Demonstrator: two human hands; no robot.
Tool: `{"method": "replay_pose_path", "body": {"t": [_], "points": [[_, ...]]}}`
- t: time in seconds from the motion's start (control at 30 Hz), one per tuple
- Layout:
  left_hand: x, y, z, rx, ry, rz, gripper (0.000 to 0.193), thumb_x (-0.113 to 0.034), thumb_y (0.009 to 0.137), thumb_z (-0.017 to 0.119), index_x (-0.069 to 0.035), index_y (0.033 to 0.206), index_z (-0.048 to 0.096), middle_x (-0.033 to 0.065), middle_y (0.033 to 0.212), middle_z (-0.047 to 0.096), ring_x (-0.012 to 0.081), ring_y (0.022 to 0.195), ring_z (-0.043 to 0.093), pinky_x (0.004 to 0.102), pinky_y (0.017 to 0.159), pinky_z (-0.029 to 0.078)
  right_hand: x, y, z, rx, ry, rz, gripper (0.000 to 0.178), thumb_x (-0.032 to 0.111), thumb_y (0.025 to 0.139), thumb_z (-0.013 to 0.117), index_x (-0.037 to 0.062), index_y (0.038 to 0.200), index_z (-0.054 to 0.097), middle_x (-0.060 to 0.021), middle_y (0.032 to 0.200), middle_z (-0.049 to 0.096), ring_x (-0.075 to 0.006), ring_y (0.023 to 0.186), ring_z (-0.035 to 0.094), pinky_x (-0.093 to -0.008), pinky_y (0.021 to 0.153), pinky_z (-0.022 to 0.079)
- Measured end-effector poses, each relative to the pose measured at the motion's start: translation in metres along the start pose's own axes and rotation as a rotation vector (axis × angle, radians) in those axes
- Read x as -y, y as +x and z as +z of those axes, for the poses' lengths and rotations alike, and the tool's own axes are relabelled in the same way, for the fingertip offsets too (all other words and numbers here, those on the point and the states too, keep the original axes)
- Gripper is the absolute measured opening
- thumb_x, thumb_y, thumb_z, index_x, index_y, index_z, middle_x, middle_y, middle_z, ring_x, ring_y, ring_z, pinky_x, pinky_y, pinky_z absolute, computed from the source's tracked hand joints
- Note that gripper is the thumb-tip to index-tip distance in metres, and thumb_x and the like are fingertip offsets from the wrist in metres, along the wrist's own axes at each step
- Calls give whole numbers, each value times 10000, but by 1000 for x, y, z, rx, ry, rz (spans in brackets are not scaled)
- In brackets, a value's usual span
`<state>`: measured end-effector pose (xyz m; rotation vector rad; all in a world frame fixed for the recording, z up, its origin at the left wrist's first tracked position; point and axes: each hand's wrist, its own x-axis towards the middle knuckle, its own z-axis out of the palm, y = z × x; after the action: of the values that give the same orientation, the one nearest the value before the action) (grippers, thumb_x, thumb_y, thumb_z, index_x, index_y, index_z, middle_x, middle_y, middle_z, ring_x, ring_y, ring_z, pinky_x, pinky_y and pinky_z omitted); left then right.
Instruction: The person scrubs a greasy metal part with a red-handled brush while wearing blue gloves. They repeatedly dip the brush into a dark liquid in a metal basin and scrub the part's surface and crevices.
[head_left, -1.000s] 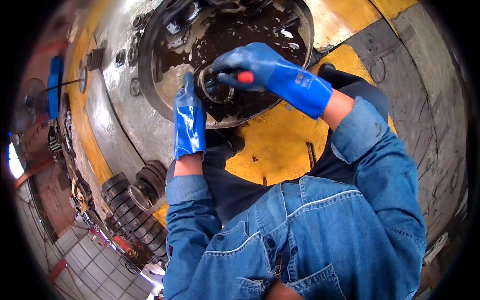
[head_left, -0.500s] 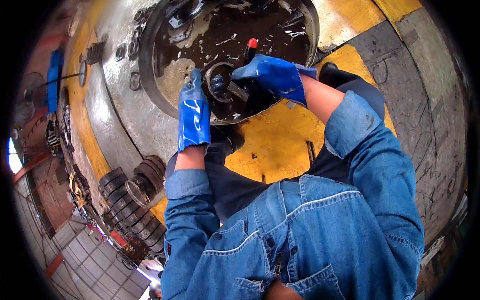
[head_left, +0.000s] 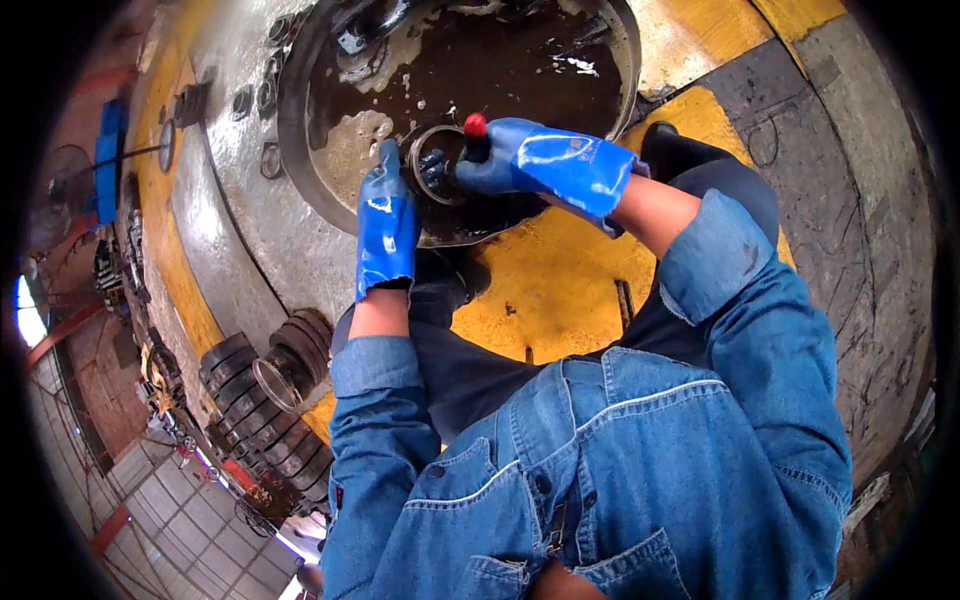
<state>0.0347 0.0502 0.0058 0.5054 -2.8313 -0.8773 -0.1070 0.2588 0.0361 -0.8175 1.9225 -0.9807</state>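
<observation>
My left hand [head_left: 387,220], in a blue rubber glove, is closed on the left side of a dark metal ring [head_left: 415,172], its thumb at the rim. The ring is held tilted over a round basin [head_left: 297,150] of dark, dirty liquid. My right hand [head_left: 535,160], gloved the same way, grips a tool with a red-tipped black handle [head_left: 475,125]. The tool's working end is hidden by the glove and ring. Right fingertips are close against the ring's right side and opening.
Small metal rings [head_left: 241,102] lie on the floor left of the basin. At lower left stand stacked dark ribbed cylinders [head_left: 262,415] and a larger ring part [head_left: 280,385]. Dark parts [head_left: 352,42] sit in the basin's far side. Yellow-painted floor [head_left: 560,290] lies between my legs.
My right hand has turned and shifted slightly left and down. The tool's red tip has moved down and left, and its flat metal end is now out of sight. My left hand stays put.
</observation>
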Motion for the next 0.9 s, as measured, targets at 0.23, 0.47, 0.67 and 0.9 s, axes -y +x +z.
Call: {"method": "replay_pose_path", "body": {"t": [0.23,0.47,0.67,0.9], "points": [[28,8,12,54,-714,-398,418,-264,1149,414,5,1421,581,170,1252,723,258,1127,678,359,973,555,-6,10,-19,-129,234,-151,312,361,936,698,85,1054,785,-118,889,779,-197,815,751,-366,783,602],[1,37,15,-69,-1533,-1033,717,-608,1064,444,-43,1489,563,203,1487,591,416,1331,574,563,1178,428,-2,49,-4,136,333,-302,413,382,949,767,75,1226,763,-60,1025,787,-138,965,712,-309,900,566],[7,31,16,-41,-1410,-995,712,-599,1070,429,-40,1492,559,203,1473,602,413,1322,584,560,1171,438,-21,57,-17,-271,430,167,393,389,877,706,25,1003,779,-161,896,764,-240,862,734,-372,816,565],[10,29,16,-18,-1312,-939,707,-588,1077,411,-37,1495,554,203,1457,616,410,1311,595,558,1163,449,-29,35,-16,-337,141,265,446,429,888,696,14,1039,762,-170,925,764,-299,895,729,-410,837,564]]}}
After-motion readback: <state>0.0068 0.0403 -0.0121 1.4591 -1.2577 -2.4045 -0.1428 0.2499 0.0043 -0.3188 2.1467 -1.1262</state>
